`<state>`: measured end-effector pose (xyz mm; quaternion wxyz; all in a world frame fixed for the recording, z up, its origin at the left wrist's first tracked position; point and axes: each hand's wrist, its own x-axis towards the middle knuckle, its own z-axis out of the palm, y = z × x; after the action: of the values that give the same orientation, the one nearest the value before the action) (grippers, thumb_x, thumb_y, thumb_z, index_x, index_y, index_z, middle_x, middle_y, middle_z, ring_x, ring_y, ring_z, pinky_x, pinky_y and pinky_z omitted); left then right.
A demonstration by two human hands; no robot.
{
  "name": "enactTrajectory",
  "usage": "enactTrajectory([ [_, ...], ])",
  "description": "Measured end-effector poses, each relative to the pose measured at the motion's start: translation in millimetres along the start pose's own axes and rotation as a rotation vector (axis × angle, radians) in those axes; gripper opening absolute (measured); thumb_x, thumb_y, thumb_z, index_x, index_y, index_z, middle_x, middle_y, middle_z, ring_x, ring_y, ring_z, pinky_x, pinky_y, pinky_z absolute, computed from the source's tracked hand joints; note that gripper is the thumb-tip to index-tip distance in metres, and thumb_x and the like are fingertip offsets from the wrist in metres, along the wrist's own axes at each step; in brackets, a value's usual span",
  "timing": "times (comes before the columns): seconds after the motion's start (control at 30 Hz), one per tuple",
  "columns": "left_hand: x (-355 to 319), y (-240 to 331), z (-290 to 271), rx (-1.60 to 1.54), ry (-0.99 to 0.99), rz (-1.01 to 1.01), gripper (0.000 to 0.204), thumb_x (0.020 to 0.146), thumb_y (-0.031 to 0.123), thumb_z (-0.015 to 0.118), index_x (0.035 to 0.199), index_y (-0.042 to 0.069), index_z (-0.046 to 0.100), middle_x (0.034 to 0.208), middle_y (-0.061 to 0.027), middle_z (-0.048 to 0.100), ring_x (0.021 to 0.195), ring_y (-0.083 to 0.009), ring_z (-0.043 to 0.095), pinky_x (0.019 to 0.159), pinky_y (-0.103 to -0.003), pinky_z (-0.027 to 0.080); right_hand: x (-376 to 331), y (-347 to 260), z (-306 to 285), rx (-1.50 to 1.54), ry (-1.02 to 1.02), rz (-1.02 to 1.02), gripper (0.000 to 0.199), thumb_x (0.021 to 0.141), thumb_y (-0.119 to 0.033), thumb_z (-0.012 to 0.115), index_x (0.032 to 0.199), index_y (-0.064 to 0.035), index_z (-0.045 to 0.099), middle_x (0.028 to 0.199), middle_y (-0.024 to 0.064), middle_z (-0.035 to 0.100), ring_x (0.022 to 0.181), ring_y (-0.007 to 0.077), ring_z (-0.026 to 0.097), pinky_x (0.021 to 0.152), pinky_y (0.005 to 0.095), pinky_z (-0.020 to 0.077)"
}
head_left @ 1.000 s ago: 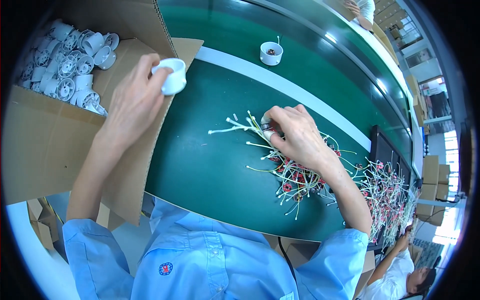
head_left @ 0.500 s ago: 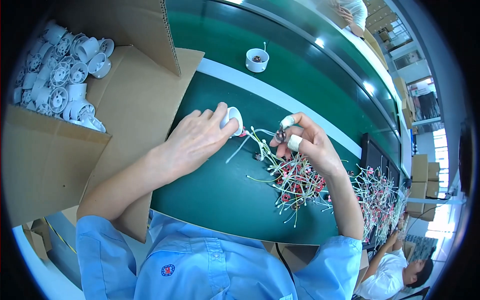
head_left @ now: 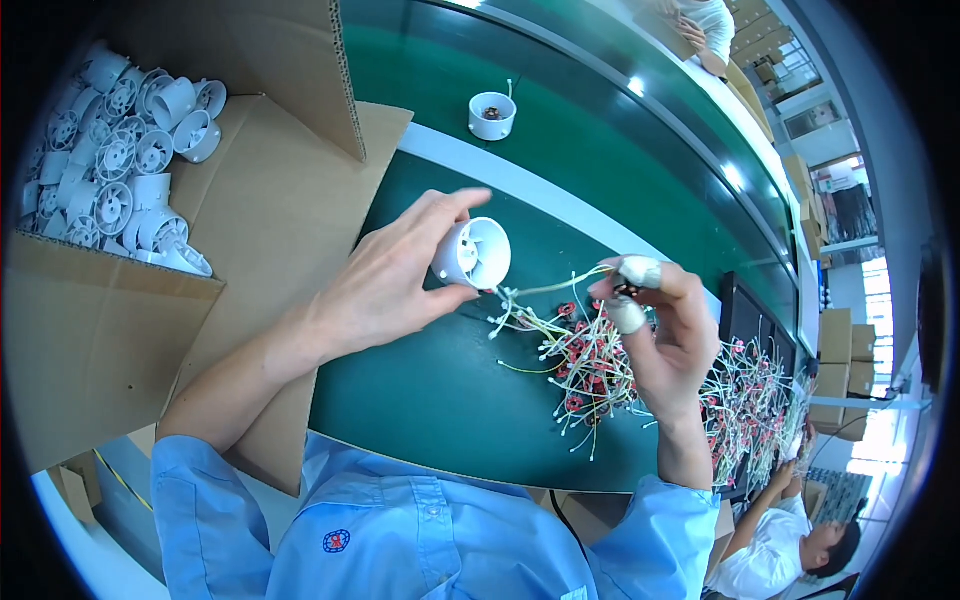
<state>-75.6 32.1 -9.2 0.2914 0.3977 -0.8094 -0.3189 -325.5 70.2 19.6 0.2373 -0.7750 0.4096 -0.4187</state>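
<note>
My left hand (head_left: pixel 400 265) is closed round a white round plastic fan housing (head_left: pixel 489 245), whose open end faces up and right, showing the spokes and hub inside. To its right my right hand (head_left: pixel 668 335) pinches a small dark motor coil (head_left: pixel 626 287) between thumb and forefinger, both wrapped in white tape. Pale wires (head_left: pixel 560 287) run from that coil toward the housing's lower edge; whether they touch it I cannot tell. Below my right hand lies a tangled heap of red coils with pale wires (head_left: pixel 590 365) on the green table (head_left: pixel 430 400).
At the left, an open cardboard box (head_left: pixel 120 350) holds many white housings (head_left: pixel 115 155). Across a pale strip, another white housing (head_left: pixel 493 117) with a coil inside stands on the green belt (head_left: pixel 590 130). A second wire heap (head_left: pixel 750 400) and a person (head_left: pixel 780 540) are at right.
My left hand has turned the housing so its opening shows. My right hand has moved right and down with the coil, drawing out its wires. The housing on the belt has shifted slightly left.
</note>
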Motion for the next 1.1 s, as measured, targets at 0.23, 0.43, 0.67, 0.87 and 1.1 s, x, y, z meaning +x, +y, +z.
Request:
enactTrajectory([
  [0.23,-15.4,-0.3,1.8,-0.31,-0.003,0.071,0.063,0.07,0.002,0.072,0.123,0.008,0.039,0.116,-0.0122,0.048,0.105,-0.0277,0.057,0.086,-0.034,0.048,15.3,-13.7,5.9,0.349,0.207,-0.025,0.034,0.081,0.006,0.06,0.115,0.0037,0.052,0.1,0.0163,0.061,0.083,0.0193,0.064,0.067,0.0265,0.0525],
  [0.43,-22.1,0.1,4.2,-0.538,0.003,-0.147,0.066,0.066,0.001,0.077,0.12,0.005,0.04,0.122,-0.0143,0.042,0.113,-0.0221,0.051,0.092,-0.033,0.044,24.9,-4.9,24.2,0.144,0.061,-0.202,0.031,0.087,0.001,0.057,0.117,0.0056,0.049,0.108,0.0189,0.057,0.084,0.0203,0.063,0.066,0.0262,0.0523],
  [0.67,-20.9,5.3,0.1,-0.302,0.021,-0.098,0.066,0.065,0.002,0.078,0.12,0.006,0.042,0.123,-0.0154,0.041,0.118,-0.0243,0.047,0.091,-0.033,0.044,27.0,-5.3,42.6,0.179,0.172,-0.112,0.036,0.075,0.011,0.063,0.109,0.0016,0.06,0.097,0.0133,0.062,0.08,0.0169,0.063,0.059,0.0239,0.0515],
  [0.87,-22.1,-1.0,5.4,-0.23,0.161,0.038,0.066,0.065,0.003,0.08,0.12,0.006,0.043,0.121,-0.0142,0.043,0.115,-0.0241,0.049,0.091,-0.033,0.045,28.1,-4.6,43.1,0.061,0.111,-0.132,0.031,0.084,0.005,0.059,0.115,0.0056,0.054,0.106,0.0154,0.059,0.084,0.019,0.063,0.067,0.0245,0.0504],
  [1.1,-24.5,0.3,7.8,-0.357,0.101,-0.062,0.066,0.066,0.004,0.08,0.12,0.004,0.042,0.117,-0.0129,0.048,0.108,-0.0223,0.055,0.091,-0.031,0.045,34.7,1.8,55.4,0.067,0.265,-0.178,0.036,0.074,0.012,0.062,0.108,0.0014,0.059,0.097,0.0132,0.062,0.077,0.0163,0.061,0.053,0.0234,0.0485],
])
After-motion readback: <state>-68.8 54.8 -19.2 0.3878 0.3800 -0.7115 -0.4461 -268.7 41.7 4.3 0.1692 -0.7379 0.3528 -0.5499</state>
